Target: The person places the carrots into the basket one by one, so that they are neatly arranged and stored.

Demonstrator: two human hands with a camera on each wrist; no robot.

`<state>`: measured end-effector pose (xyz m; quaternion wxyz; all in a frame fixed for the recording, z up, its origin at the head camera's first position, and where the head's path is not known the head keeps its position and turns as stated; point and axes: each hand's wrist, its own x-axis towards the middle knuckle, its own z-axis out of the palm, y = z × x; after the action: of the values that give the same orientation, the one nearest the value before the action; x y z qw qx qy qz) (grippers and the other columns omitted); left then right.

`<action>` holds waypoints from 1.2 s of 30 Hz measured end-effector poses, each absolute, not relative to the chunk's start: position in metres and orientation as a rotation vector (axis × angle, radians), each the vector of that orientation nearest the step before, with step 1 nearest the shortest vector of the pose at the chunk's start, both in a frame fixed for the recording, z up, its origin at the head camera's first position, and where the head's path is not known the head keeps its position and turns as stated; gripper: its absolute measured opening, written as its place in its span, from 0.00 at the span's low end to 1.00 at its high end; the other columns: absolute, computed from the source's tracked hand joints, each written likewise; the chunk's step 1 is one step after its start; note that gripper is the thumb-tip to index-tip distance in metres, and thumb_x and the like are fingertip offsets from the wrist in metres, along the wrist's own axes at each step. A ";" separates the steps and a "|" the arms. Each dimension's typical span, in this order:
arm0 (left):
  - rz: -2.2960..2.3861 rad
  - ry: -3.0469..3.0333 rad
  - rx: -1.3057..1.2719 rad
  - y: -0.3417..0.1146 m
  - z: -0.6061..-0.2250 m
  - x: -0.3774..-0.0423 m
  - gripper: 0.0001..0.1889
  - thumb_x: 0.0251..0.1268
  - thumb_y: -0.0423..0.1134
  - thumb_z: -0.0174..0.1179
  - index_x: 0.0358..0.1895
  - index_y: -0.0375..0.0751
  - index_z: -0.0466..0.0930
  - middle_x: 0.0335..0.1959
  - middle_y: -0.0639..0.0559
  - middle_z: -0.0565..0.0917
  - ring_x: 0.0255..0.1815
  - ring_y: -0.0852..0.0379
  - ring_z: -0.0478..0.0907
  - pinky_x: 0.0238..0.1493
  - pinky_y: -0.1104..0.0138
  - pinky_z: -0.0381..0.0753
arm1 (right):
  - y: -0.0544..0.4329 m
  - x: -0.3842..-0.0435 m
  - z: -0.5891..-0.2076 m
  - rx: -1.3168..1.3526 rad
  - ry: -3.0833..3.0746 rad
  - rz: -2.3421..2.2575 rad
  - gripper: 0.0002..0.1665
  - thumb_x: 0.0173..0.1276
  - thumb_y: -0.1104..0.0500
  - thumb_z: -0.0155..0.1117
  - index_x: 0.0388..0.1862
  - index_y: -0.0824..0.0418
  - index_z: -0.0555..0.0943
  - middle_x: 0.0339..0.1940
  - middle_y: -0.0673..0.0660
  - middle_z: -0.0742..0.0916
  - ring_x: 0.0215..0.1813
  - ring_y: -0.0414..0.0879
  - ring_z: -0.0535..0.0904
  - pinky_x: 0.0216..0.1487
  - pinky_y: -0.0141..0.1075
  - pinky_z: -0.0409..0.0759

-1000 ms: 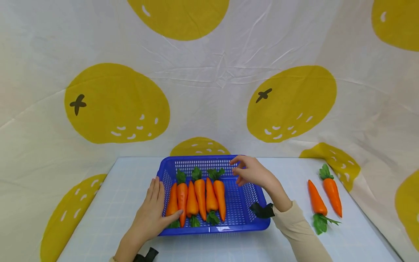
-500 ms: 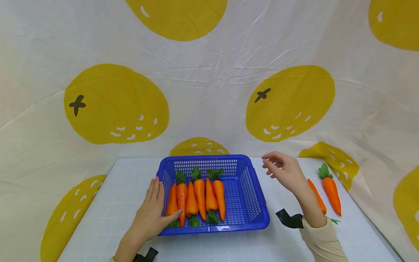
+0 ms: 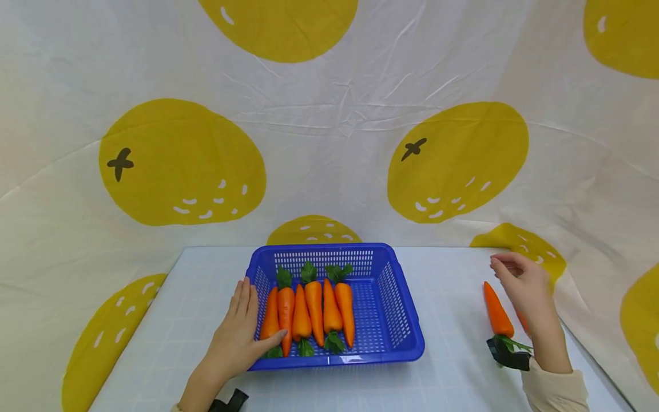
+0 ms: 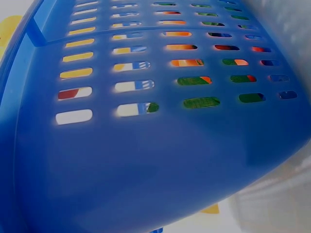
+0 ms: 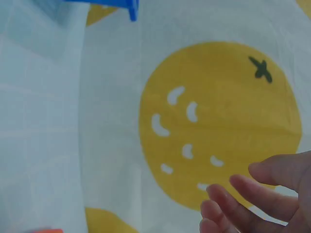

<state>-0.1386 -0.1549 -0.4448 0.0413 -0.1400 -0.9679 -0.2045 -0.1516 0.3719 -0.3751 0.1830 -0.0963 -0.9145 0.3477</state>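
Observation:
A blue plastic basket (image 3: 400, 303) stands on the table with several orange carrots (image 3: 314, 309) lying side by side in its left and middle part, green tops at alternating ends. My left hand (image 3: 234, 329) rests along the basket's left rim, fingers straight and thumb reaching over the near left corner. In the left wrist view the slotted basket wall (image 4: 146, 160) fills most of the picture. At the far right, my right hand (image 3: 530, 294) hovers with loosely bent fingers and nothing between them. Below it lies one carrot (image 3: 497, 312); a second carrot (image 3: 522, 321) is mostly hidden behind that hand.
The pale checked table (image 3: 453, 377) meets a white cloth backdrop (image 3: 329, 171) printed with big yellow fruit, which rises behind it and folds along the right edge. A black strap (image 3: 507, 353) sits at the right wrist.
My right hand has moved right, from above the basket to over the two carrots on the table. The left hand and the basket have stayed in place.

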 end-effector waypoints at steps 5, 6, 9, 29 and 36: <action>-0.623 -2.967 -0.424 -0.155 -0.445 -0.139 0.60 0.59 0.69 0.60 0.76 0.22 0.44 0.79 0.30 0.38 0.79 0.34 0.34 0.71 0.41 0.52 | 0.400 -0.150 -0.398 -0.352 -2.655 0.903 0.26 0.76 0.48 0.55 0.56 0.71 0.79 0.46 0.69 0.83 0.40 0.54 0.78 0.29 0.24 0.77; -0.620 -2.967 -0.423 -0.155 -0.445 -0.139 0.60 0.59 0.70 0.60 0.76 0.22 0.44 0.79 0.30 0.38 0.79 0.34 0.34 0.71 0.41 0.52 | 0.404 -0.149 -0.403 -0.370 -2.681 0.896 0.26 0.76 0.49 0.55 0.55 0.72 0.79 0.46 0.71 0.82 0.41 0.57 0.78 0.29 0.26 0.77; -0.616 -2.963 -0.429 -0.155 -0.445 -0.138 0.60 0.59 0.70 0.59 0.76 0.22 0.44 0.79 0.29 0.38 0.79 0.34 0.34 0.71 0.42 0.51 | 0.416 -0.147 -0.416 -0.411 -2.760 0.871 0.27 0.75 0.50 0.56 0.55 0.75 0.77 0.48 0.75 0.81 0.44 0.63 0.77 0.34 0.38 0.82; -0.630 -2.963 -0.421 -0.153 -0.443 -0.137 0.60 0.60 0.70 0.59 0.76 0.22 0.45 0.79 0.30 0.38 0.79 0.34 0.34 0.71 0.42 0.53 | 0.431 -0.147 -0.469 -0.623 -3.076 0.833 0.37 0.68 0.47 0.64 0.57 0.78 0.70 0.42 0.75 0.81 0.37 0.58 0.77 0.37 0.51 0.78; -0.621 -2.963 -0.422 -0.154 -0.443 -0.137 0.60 0.60 0.70 0.59 0.76 0.22 0.45 0.79 0.30 0.38 0.79 0.35 0.34 0.72 0.42 0.52 | 0.432 -0.149 -0.473 -0.650 -3.060 0.835 0.36 0.68 0.48 0.64 0.59 0.78 0.70 0.43 0.76 0.81 0.37 0.59 0.76 0.37 0.52 0.77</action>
<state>-0.1368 -0.1538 -0.4430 0.0423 -0.1378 -0.9685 -0.2031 -0.1491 0.4315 -0.4726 -0.0482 -0.2006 -0.9440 0.2576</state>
